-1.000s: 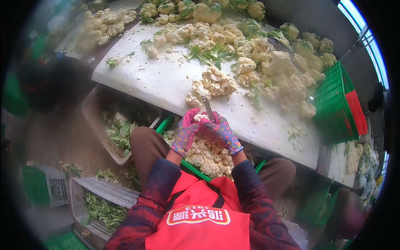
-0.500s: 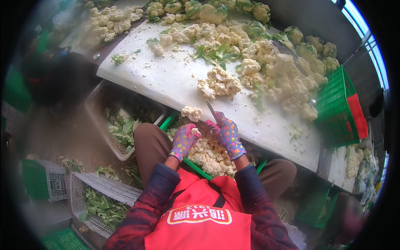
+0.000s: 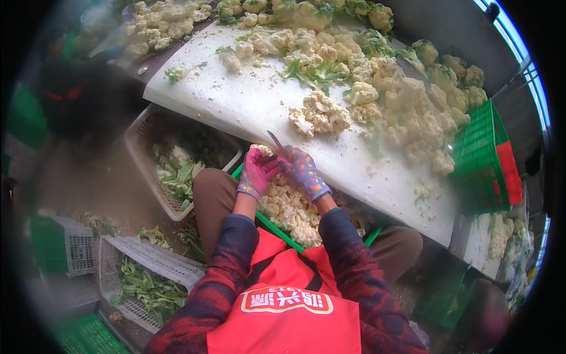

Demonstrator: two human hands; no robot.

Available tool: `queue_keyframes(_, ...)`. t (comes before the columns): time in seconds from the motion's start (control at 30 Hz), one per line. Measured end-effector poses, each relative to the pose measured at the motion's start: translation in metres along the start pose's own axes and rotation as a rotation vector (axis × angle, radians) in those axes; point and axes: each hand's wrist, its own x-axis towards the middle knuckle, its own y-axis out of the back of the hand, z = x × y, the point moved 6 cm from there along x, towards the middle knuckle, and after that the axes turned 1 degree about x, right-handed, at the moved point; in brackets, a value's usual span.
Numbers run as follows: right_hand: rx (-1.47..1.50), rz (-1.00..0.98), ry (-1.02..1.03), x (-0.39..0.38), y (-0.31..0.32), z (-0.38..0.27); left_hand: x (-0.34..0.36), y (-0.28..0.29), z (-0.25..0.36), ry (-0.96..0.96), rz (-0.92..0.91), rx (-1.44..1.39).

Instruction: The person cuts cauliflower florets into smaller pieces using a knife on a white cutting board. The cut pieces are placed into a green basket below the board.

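Note:
In a floral glove with a pink palm, my left hand [image 3: 259, 171] is curled around a piece of cauliflower [image 3: 262, 149], which shows above the fingers. My right hand [image 3: 303, 172], gloved alike, grips a small knife [image 3: 275, 140] with its blade pointing up and to the left. The two hands are close together, nearly touching. Below them, a green crate [image 3: 277, 232] between my knees holds many cut cauliflower florets [image 3: 290, 213]. On the white table just beyond lies a clump of cauliflower [image 3: 320, 113].
More cauliflower [image 3: 415, 112] is heaped across the far and right side of the white table [image 3: 212, 82]. A green crate [image 3: 480, 159] stands at the right. Pale crates [image 3: 154, 197] with leaf trimmings [image 3: 177, 172] sit at the left, and another [image 3: 150, 259] lies lower down.
My left hand has turned so its pink palm shows, and the cauliflower piece has come lower, into its fingers. The knife and right hand have shifted left, closer to it.

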Motion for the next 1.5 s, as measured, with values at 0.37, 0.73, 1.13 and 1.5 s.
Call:
queue_keyframes(0.37, 0.741, -0.032, -0.588, -0.048, -0.011, 0.015, -0.050, -0.013, -0.020, -0.229, -0.115, 0.249)
queue_keyframes(0.73, 0.797, 0.157, -0.489, -0.115, 0.022, -0.009, -0.112, -0.066, -0.040, -0.367, -0.220, 0.629)
queue_keyframes(1.13, -0.257, 0.095, -0.111, -0.153, 0.074, -0.009, -0.106, -0.065, -0.038, -0.265, -0.056, 0.541)
queue_keyframes(1.5, -0.090, 0.072, -0.192, -0.137, 0.065, -0.014, -0.100, -0.028, -0.076, -0.090, -0.018, 0.563)
